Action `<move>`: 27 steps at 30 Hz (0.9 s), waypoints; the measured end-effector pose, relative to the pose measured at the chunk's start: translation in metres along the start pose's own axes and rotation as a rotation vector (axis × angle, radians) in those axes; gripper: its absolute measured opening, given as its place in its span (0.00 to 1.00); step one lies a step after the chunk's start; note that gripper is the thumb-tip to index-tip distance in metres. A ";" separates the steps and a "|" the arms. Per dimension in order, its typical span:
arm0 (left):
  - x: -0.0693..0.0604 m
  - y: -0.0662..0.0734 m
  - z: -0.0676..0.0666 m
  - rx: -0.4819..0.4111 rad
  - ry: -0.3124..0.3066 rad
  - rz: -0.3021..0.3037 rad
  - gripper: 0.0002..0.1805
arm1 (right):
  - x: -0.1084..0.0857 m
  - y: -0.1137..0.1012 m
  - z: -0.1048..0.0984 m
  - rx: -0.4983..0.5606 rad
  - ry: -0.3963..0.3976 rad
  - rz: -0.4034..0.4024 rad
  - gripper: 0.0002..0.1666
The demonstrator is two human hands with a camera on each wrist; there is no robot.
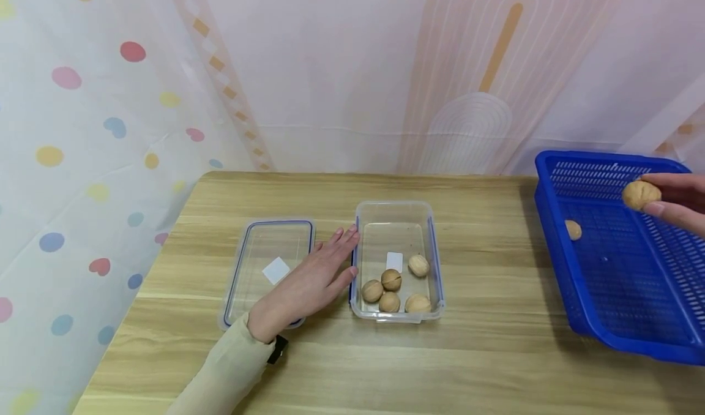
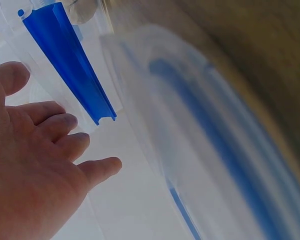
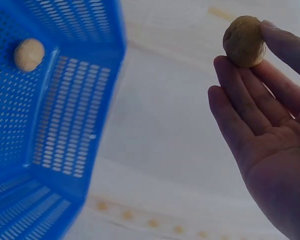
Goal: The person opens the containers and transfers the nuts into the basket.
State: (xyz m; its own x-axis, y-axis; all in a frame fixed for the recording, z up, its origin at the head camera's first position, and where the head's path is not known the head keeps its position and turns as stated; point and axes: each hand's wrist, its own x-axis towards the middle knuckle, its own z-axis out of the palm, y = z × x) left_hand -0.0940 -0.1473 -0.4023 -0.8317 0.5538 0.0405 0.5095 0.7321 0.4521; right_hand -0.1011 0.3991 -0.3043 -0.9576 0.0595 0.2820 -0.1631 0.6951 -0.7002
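Between thumb and fingertips, my right hand (image 1: 680, 201) pinches a walnut (image 1: 641, 195) above the blue plastic basket (image 1: 578, 299). In the right wrist view the same walnut (image 3: 244, 42) sits at the fingertips, clear of the basket wall. One more walnut (image 1: 573, 230) lies inside the basket by its left side. My left hand (image 1: 314, 274) rests with extended fingers against the left wall of a clear plastic container (image 1: 385, 212). Several walnuts (image 1: 390, 303) lie in the near part of that container, around a white label. The left wrist view shows the fingers beside a blue latch flap (image 2: 65, 60).
A clear lid (image 1: 275, 234) with a blue seal and a white label lies left of the container, partly under my left forearm. The wooden table (image 1: 484, 354) ends at a patterned curtain (image 1: 341, 66) behind and to the left.
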 end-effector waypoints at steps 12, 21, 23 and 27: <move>0.001 0.000 0.000 0.000 -0.006 -0.012 0.35 | 0.024 0.028 -0.001 -0.106 -0.123 0.006 0.28; 0.000 0.000 0.000 -0.014 -0.013 -0.021 0.35 | 0.058 0.147 -0.003 -0.098 -0.209 -0.009 0.25; 0.000 0.000 0.001 -0.013 -0.011 -0.020 0.35 | 0.062 0.162 -0.003 -0.169 -0.227 0.008 0.26; 0.000 0.000 0.001 -0.008 -0.001 -0.012 0.35 | 0.059 0.141 0.001 -0.262 -0.289 0.028 0.28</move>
State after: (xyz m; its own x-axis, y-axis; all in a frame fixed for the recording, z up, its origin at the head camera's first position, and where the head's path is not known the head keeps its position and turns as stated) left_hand -0.0940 -0.1470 -0.4035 -0.8377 0.5451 0.0341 0.4974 0.7356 0.4599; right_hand -0.1811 0.5001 -0.3874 -0.9943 -0.0974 0.0425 -0.1055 0.8579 -0.5028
